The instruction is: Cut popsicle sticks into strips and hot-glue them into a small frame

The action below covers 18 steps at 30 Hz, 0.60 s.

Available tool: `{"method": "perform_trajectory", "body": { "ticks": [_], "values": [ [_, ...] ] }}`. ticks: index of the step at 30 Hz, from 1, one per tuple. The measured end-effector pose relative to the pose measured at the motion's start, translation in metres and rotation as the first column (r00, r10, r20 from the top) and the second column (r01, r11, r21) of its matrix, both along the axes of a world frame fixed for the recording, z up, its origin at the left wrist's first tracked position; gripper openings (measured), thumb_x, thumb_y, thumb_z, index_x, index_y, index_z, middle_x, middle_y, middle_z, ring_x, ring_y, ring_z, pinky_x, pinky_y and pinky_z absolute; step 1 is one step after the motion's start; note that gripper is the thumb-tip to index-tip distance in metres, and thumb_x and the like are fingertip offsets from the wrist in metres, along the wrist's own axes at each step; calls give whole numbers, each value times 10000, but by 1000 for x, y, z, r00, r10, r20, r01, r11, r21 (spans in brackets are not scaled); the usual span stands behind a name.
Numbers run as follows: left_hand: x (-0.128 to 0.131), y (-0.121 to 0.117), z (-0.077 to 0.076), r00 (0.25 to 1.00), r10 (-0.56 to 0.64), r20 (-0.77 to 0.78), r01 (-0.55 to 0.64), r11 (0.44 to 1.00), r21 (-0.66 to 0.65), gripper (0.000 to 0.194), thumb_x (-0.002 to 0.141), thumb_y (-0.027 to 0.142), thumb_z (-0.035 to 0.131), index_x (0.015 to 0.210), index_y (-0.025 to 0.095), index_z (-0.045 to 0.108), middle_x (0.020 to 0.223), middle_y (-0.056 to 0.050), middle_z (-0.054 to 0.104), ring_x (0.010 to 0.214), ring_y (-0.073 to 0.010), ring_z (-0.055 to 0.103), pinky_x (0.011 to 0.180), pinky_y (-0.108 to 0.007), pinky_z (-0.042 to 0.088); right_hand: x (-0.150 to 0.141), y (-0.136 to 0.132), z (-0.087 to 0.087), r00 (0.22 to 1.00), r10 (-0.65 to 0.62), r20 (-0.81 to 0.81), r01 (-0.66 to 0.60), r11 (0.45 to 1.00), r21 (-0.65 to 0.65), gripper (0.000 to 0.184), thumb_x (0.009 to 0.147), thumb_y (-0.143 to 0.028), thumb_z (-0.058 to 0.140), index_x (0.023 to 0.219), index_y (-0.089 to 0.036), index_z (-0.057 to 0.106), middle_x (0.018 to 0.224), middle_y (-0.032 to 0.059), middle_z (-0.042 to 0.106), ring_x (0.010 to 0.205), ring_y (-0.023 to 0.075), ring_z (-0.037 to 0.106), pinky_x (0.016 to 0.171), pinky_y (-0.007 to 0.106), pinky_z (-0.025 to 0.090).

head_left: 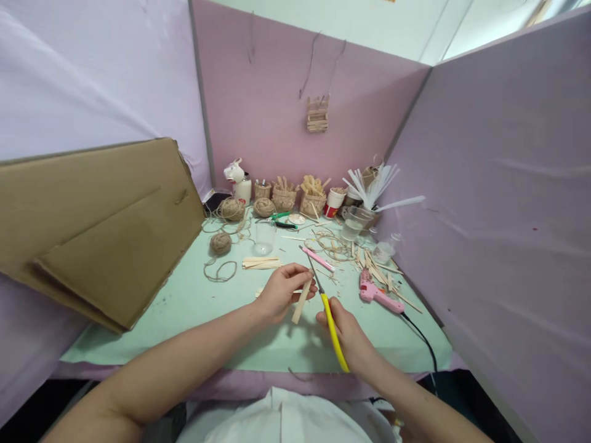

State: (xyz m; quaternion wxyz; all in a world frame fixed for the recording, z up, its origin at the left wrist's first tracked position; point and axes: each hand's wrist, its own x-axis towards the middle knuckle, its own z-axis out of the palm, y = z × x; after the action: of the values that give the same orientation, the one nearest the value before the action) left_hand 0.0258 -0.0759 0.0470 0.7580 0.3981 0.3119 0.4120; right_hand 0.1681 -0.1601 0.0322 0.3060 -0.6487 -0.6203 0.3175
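Observation:
Between the thumb and fingers of my left hand (284,290) is a flat wooden craft stick (301,301), its lower end tilted toward me. My right hand (346,329) is closed around yellow-handled scissors (333,329). The scissor blades point up and away, right beside the stick's upper end; whether they touch it I cannot tell. Just beyond the blades a pink craft knife (317,259) lies on the table. A small stack of flat wooden sticks (261,263) lies to the left, past my left hand.
A pink glue gun (379,294) with a black cord lies right, near wood scraps (369,264). Twine balls (220,243), a clear plastic cup (264,240) and pliers (285,225) lie farther back. Cardboard sheets (115,246) lean at left. Stick-filled baskets (284,198) line the back wall.

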Motion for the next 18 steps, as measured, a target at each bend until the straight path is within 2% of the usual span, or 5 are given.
{"method": "perform_trajectory", "body": {
  "ticks": [8,12,18],
  "values": [
    [-1,2,0,997,-36,-69,36,999,1,239,654,311,742,748,149,593,660,-11,611,633,-115,620,655,-249,529,11,-5,-7,995,70,-73,-71,997,-11,308,892,-491,331,765,-213,376,656,-48,382,585,118,346,536,250,328],
    [-1,2,-1,997,-27,-76,29,999,16,245,636,321,751,741,151,608,654,-6,608,631,-114,617,656,-250,521,12,-7,-3,995,89,-37,-89,996,17,299,907,-470,321,788,-208,401,704,-33,413,630,127,366,597,276,358],
    [0,3,-1,992,-25,-120,29,999,30,260,619,351,754,735,156,627,663,-12,625,616,-117,612,633,-250,507,13,-7,-4,996,85,-29,-84,996,24,307,896,-493,343,783,-213,402,689,-34,429,617,129,379,579,273,363]
  ]
}}
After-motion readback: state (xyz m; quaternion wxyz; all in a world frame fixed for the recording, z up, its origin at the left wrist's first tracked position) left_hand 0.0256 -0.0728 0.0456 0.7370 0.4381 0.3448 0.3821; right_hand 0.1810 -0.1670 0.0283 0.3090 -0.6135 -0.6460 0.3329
